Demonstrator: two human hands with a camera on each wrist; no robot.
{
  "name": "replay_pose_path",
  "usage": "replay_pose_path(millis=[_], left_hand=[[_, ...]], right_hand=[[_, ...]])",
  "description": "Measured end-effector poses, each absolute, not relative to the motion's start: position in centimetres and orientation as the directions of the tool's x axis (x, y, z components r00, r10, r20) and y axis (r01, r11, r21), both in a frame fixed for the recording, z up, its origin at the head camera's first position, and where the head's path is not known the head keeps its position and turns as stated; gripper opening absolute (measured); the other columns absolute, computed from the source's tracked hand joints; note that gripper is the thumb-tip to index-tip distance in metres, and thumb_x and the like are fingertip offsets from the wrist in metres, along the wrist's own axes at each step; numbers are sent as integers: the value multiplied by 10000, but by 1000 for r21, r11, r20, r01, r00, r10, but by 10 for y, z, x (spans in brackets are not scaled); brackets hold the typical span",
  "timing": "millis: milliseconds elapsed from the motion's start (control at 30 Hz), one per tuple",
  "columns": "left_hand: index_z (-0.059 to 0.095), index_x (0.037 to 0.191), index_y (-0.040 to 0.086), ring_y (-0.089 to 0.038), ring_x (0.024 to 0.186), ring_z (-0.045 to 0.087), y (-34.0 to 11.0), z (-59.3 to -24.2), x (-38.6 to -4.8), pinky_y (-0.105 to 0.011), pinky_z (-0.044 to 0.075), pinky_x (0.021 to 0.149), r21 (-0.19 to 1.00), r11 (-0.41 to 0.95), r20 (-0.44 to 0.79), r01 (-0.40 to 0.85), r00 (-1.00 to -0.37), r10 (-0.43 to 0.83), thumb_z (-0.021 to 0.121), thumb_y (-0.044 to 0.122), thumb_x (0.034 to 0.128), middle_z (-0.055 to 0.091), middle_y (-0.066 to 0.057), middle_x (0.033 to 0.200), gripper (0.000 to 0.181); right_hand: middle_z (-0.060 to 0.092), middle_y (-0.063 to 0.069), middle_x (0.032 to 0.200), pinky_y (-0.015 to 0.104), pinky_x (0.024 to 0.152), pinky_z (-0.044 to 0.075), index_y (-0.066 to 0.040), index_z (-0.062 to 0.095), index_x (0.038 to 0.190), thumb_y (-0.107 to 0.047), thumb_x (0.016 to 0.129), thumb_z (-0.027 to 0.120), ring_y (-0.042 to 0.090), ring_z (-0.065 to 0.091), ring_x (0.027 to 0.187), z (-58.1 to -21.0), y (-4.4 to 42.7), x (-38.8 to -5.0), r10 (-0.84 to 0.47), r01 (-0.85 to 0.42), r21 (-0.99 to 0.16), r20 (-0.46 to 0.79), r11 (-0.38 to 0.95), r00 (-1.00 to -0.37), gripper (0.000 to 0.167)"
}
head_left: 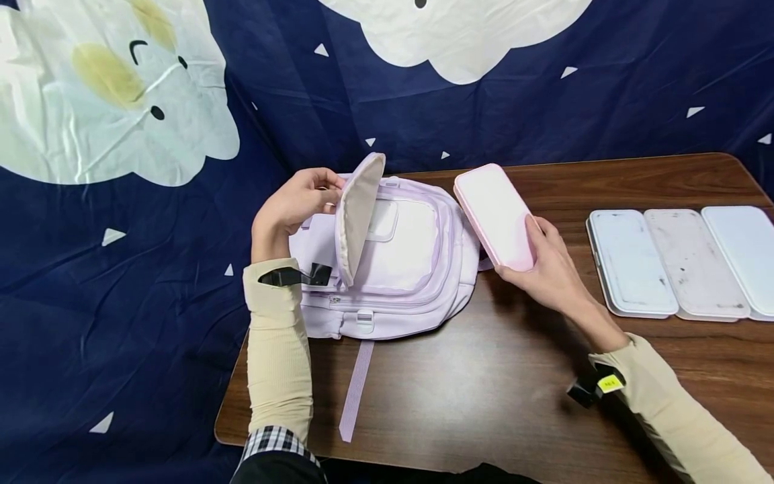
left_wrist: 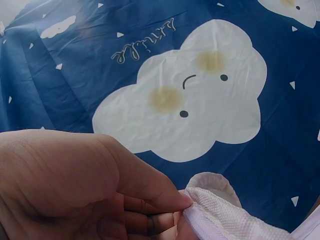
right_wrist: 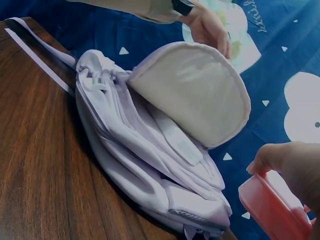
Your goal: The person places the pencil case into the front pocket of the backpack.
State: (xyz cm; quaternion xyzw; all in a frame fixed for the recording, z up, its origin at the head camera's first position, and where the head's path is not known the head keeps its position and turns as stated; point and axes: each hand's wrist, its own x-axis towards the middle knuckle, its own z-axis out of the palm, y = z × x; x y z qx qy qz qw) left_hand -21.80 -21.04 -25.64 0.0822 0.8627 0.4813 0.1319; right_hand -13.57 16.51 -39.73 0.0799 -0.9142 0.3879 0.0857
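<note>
A lavender backpack (head_left: pixel 459 269) lies on the table with its front flap (head_left: pixel 358 218) lifted, showing a cream lining (right_wrist: pixel 195 90) in the right wrist view. The left hand (head_left: pixel 296 205) pinches the flap's edge (left_wrist: pixel 215 210) between thumb and fingers. Inside the opened front, a small white item (head_left: pixel 383 220) shows. The right hand (head_left: pixel 547 265) grips a pink-and-white case (head_left: pixel 496 215) by its lower end, thumb on one side, tilted beside the backpack's right edge. In the right wrist view the case (right_wrist: pixel 275 207) shows at the lower right, apart from the backpack.
Several flat pale cases (head_left: pixel 631 262) lie side by side at the right of the brown table (head_left: pixel 435 396). A lavender strap (head_left: pixel 357 390) hangs toward the front edge. Behind and left is a dark blue cloth (head_left: pixel 151 323) with white clouds.
</note>
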Motion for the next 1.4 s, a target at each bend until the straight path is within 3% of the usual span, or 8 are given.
replay_pose_path(millis=[567, 833, 1400], left_hand=[[541, 1095, -69, -85, 775, 576, -212, -257, -219, -193, 516, 705, 850, 526, -149, 12, -953, 263, 494, -14, 928, 565, -38, 943, 182], [553, 1099, -56, -95, 779, 576, -210, -256, -220, -196, 517, 700, 834, 550, -141, 30, -954, 265, 491, -19, 920, 561, -49, 968, 192], [542, 1106, -66, -106, 792, 568, -209, -256, -220, -195, 511, 701, 842, 539, -147, 20, -953, 264, 486, -25, 923, 553, -63, 984, 195]], right_hand=[[311, 168, 1479, 485, 1037, 335, -66, 278, 1497, -300, 675, 819, 323, 365, 1290, -400, 145, -140, -310, -395, -660, 250, 639, -918, 1012], [327, 188, 1468, 499, 1031, 348, -19, 313, 1473, -307, 669, 809, 333, 368, 1296, -405, 132, -139, -411, -490, -619, 280, 614, -868, 987], [333, 163, 1475, 465, 1049, 355, -41, 343, 1466, -377, 670, 767, 303, 378, 1303, -403, 107, -139, -614, -609, -555, 208, 567, -761, 961]])
